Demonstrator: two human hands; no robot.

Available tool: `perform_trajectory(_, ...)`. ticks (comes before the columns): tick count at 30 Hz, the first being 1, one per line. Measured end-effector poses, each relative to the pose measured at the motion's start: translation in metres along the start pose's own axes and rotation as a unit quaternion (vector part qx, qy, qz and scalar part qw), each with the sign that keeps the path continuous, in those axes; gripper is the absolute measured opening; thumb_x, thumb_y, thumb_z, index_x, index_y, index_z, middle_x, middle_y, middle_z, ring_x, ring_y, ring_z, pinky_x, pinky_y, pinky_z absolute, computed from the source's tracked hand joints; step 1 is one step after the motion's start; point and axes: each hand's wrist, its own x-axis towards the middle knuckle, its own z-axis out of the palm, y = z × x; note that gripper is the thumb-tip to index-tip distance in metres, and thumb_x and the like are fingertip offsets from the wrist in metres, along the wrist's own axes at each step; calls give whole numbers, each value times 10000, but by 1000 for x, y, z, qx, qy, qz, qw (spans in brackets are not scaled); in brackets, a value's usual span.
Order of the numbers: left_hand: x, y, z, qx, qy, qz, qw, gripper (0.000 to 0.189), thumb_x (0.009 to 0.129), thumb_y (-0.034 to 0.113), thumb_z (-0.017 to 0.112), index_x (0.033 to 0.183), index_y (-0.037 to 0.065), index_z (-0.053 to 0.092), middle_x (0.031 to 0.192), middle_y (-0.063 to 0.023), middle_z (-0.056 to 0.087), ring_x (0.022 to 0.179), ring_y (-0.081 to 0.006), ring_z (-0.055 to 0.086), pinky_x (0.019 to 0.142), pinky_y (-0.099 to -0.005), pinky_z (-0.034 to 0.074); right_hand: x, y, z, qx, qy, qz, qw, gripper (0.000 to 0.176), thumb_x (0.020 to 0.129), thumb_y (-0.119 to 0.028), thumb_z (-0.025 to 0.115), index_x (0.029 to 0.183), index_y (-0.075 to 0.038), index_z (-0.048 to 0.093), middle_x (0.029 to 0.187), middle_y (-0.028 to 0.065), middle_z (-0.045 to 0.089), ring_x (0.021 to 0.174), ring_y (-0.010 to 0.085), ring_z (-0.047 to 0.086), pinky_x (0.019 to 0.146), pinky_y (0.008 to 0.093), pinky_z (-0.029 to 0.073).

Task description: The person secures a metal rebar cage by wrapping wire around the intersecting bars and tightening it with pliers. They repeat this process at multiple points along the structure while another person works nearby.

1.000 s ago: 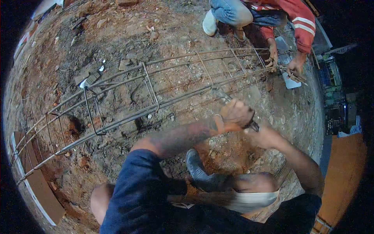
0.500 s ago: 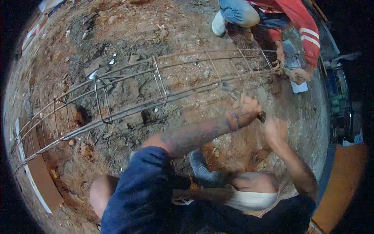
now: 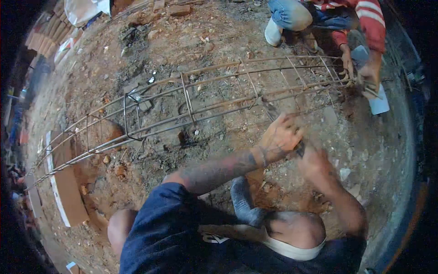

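A long rebar cage [image 3: 187,102] of rusty bars and square stirrups lies across the dirt from lower left to upper right. My left hand [image 3: 280,136], on a tattooed arm with a wristband, is closed on a metal tool [image 3: 269,111] whose tip touches the cage's near bar. My right hand [image 3: 315,162] sits just behind it, closed on the tool's dark handle [image 3: 299,149]. Both hands are blurred. My boot [image 3: 244,201] is planted below them.
A co-worker in a red striped top [image 3: 372,16] and jeans squats at the top right, hands [image 3: 362,73] on the cage's far end beside a white sheet [image 3: 378,106]. A flat board [image 3: 68,196] lies under the cage's left end. Bricks [image 3: 178,9] and rubble lie about.
The view has swung, so the cage and the co-worker sit further right in the frame. My hands stay at the same spot on the near bar, shifting slightly with the tool.
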Motion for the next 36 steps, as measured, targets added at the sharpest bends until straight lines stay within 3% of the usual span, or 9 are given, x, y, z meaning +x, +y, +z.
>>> perform_trajectory(4, 17, -9, 2, -26, -158, 1, 987, 236, 657, 204, 595, 876, 114, 598, 834, -68, 583, 827, -212, 566, 746, -367, 437, 4, 12, 4, -149, 113, 51, 981, 395, 732, -265, 627, 989, 15, 520, 726, 165, 620, 666, 300, 627, 603, 412, 470)
perform_trajectory(6, 18, -14, 1, -27, -248, -1, 968, 248, 640, 211, 608, 870, 117, 607, 835, -75, 588, 826, -213, 574, 700, -371, 450, 8, 30, 6, 175, 20, -166, 970, 476, 736, -367, 661, 989, -3, 490, 656, 75, 576, 577, 210, 586, 577, 371, 477)
perform_trajectory(10, 10, -13, -10, 10, -43, 108, 993, 259, 650, 225, 596, 877, 102, 600, 813, -92, 574, 805, -230, 564, 668, -357, 450, 26, 41, -9, 536, -339, -29, 773, 396, 795, -411, 622, 824, -30, 515, 614, -10, 499, 497, 116, 492, 459, 309, 430)
perform_trajectory(12, 15, -7, -12, 21, -124, 24, 992, 259, 667, 221, 579, 892, 93, 585, 806, -86, 572, 766, -237, 563, 666, -354, 447, 22, 21, -14, 391, -271, -5, 879, 270, 816, -275, 587, 857, -13, 539, 623, 39, 555, 506, 174, 537, 431, 340, 426)
perform_trajectory(14, 20, -5, -6, 25, -102, 34, 994, 250, 676, 196, 567, 902, 87, 573, 783, -85, 578, 731, -247, 573, 694, -372, 444, 24, 20, 8, -85, 140, -123, 979, 275, 758, -228, 615, 835, 24, 535, 601, 142, 581, 573, 296, 602, 524, 414, 478)
perform_trajectory(22, -3, -8, 19, 102, -144, 52, 983, 154, 637, 202, 569, 757, 105, 561, 710, -64, 563, 741, -189, 566, 718, -336, 400, 22, 28, 36, 39, 79, -44, 995, 302, 755, -213, 601, 978, -15, 550, 786, 165, 608, 760, 291, 598, 643, 428, 471)
perform_trajectory(25, -1, -17, 1, 41, -204, 70, 976, 211, 609, 218, 592, 764, 90, 527, 750, -47, 542, 815, -193, 536, 700, -341, 393, 31, 36, 33, 526, -174, -121, 824, 296, 835, -300, 590, 958, -38, 528, 757, 22, 553, 624, 160, 570, 519, 318, 496)
perform_trajectory(28, 6, -22, -12, 37, -139, 100, 985, 236, 600, 218, 601, 781, 87, 525, 732, -41, 523, 799, -206, 535, 712, -348, 397, 31, 31, 41, 674, -206, -97, 703, 244, 856, -239, 564, 1005, -54, 511, 773, 27, 556, 568, 144, 561, 473, 284, 495)
perform_trajectory(36, 7, -27, -19, -21, -170, 117, 978, 177, 641, 226, 587, 744, 92, 532, 690, -43, 508, 735, -210, 547, 706, -361, 416, 24, 21, 27, 702, -281, -35, 654, 320, 872, -273, 541, 1098, -57, 473, 756, 62, 576, 608, 169, 583, 488, 312, 496)
